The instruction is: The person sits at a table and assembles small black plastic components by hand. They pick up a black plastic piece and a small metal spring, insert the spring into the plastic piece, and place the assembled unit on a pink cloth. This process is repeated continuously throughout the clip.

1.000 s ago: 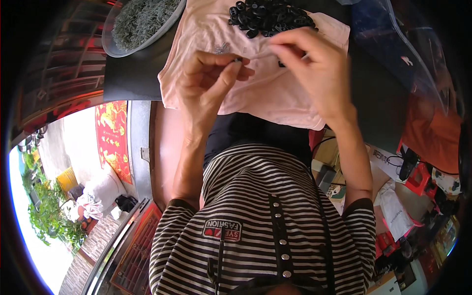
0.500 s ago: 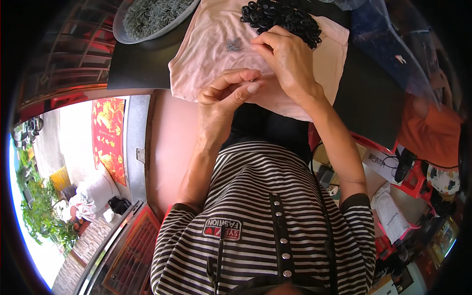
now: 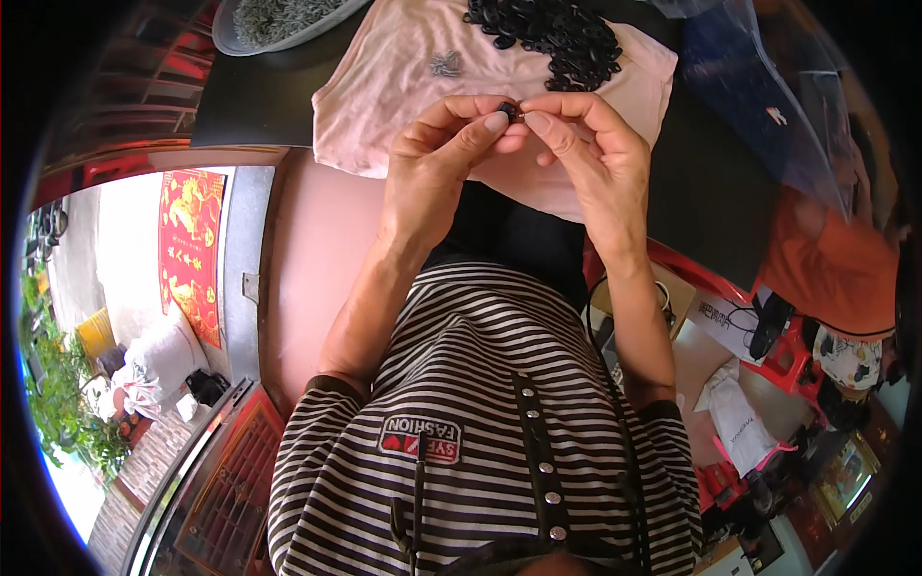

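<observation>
My left hand [image 3: 437, 154] pinches a small black plastic piece [image 3: 506, 109] between thumb and forefinger. Against its right side come the closed thumb and forefinger of my right hand [image 3: 600, 158]; whatever they grip is too small to make out. Both hands meet above a pink cloth [image 3: 370, 106] spread over the black table. Beyond them on the cloth lies a heap of small black oval pieces [image 3: 576, 53]. Left of that heap sits a little cluster of thin grey pins [image 3: 446, 64].
A clear bowl [image 3: 279, 45] of many grey pins [image 3: 274, 19] stands on the black table [image 3: 254, 96] at the far left. Transparent plastic sheeting [image 3: 778, 86] hangs at the right, by a person in an orange garment [image 3: 831, 264]. A red stool [image 3: 788, 360] stands lower right.
My right hand has come back from beside the black heap to meet my left hand at the black piece. My left hand has risen slightly, and the whole view has shifted a little.
</observation>
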`<move>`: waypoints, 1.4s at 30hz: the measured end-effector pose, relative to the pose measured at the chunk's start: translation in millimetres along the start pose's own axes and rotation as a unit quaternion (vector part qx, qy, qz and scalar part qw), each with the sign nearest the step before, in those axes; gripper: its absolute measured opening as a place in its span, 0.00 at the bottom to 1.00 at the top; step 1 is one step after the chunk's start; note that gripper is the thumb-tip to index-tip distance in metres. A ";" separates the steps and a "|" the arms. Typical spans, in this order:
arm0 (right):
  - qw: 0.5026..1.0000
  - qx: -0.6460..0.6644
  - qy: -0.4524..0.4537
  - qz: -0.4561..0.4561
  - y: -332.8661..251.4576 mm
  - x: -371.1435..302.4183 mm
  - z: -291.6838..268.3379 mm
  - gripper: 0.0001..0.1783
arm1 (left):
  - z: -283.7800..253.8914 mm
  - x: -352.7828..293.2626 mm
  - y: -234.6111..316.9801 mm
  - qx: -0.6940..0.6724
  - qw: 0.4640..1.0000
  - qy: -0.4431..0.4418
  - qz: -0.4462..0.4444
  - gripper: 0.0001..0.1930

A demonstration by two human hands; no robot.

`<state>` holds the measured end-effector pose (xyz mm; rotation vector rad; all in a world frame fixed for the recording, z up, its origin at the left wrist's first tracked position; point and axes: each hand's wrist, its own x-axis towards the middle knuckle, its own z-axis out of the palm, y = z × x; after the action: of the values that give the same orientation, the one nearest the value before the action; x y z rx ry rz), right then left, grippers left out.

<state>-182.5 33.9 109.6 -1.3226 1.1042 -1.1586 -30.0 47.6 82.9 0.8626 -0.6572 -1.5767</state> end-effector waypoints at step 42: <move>0.989 -0.111 0.051 -0.078 4.7 -1.3 -11.9 0.05 | 11.0 10.1 -10.3 -0.016 0.998 -0.039 -0.045 0.07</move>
<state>-194.6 33.5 105.1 -1.5594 1.2490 -1.2569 -45.5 39.1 79.2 0.8193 -0.6544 -1.7052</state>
